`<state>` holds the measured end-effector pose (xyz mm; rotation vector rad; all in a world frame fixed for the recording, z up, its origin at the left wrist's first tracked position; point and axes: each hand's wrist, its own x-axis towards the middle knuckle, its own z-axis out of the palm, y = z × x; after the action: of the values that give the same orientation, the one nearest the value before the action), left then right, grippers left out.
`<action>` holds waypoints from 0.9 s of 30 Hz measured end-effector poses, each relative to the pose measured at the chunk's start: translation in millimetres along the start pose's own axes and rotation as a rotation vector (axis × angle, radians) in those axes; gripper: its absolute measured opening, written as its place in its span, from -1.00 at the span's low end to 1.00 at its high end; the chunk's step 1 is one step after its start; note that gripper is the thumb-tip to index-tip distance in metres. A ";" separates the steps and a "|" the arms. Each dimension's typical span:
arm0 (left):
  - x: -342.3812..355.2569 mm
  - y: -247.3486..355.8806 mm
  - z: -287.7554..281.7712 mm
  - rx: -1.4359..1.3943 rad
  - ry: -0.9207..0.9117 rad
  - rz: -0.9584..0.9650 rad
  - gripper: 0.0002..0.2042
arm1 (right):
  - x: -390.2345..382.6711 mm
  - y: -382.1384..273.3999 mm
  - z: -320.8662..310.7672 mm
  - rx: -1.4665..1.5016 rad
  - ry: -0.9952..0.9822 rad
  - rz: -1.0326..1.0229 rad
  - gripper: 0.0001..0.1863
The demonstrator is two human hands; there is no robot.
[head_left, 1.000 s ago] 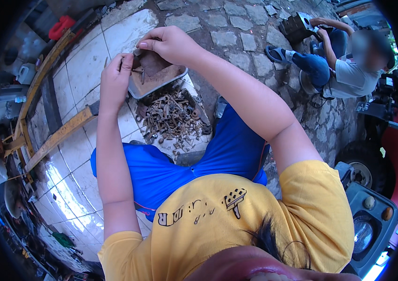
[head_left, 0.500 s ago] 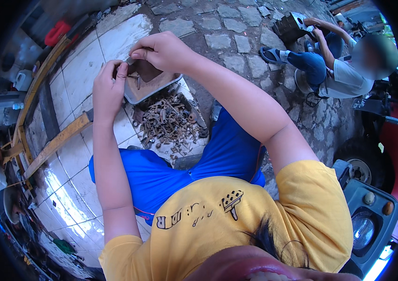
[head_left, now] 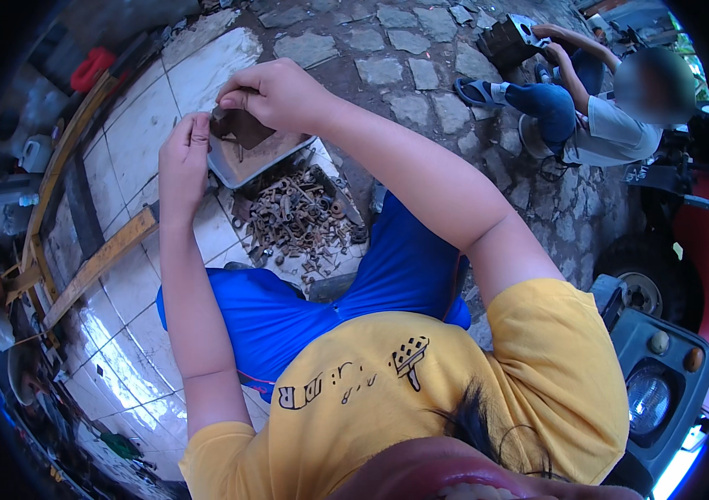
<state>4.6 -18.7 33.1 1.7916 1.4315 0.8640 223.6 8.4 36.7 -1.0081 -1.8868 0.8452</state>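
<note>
My right hand (head_left: 275,93) is closed, thumb and fingers pinching the upper edge of a dark brown flat piece (head_left: 248,132). Its material is unclear; it hangs over a shallow tray (head_left: 229,177) with a pale rim. Left of the tray's near corner, my left hand (head_left: 181,162) is raised with thumb and fingers pressed together. Whatever they hold, if anything, is too small to make out. Just on my side of the tray lies a heap of rusty bolts, nuts and small metal parts (head_left: 300,212), in front of my bent legs.
White floor tiles (head_left: 108,312) spread to the left, with a yellow wooden frame (head_left: 104,265) on them. A red container (head_left: 92,70) stands at the far left. Across the stone paving, a seated person (head_left: 592,117) handles a dark metal block (head_left: 508,43). A vehicle headlight (head_left: 650,400) is at my right.
My hands, whose fingertips were together half a second ago, are now a little apart. The brown piece has shifted left with my right hand.
</note>
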 end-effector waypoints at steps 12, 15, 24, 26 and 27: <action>3.6 -35.7 -17.8 -1.185 -0.552 -0.503 -0.66 | 1.3 2.1 -0.6 -0.047 -0.036 -0.181 -0.78; -5.9 9.0 0.9 0.109 0.080 0.116 -0.64 | -2.7 3.4 2.4 0.055 0.011 0.102 -0.76; 2.7 -22.2 -5.3 -0.991 -0.298 -0.530 -0.71 | 3.9 6.0 7.4 -0.116 -0.004 -0.168 -0.76; 4.6 -32.5 -7.8 -0.990 -0.341 -0.567 -0.66 | -1.3 2.1 6.5 -0.079 0.004 -0.091 -0.76; 3.7 -22.3 -6.1 -0.652 -0.198 -0.333 -0.65 | -1.7 2.3 5.2 -0.067 0.015 -0.052 -0.76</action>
<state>-11.7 -10.7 18.3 1.0815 1.1037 0.8242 220.4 7.1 32.0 -0.9979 -1.9315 0.7472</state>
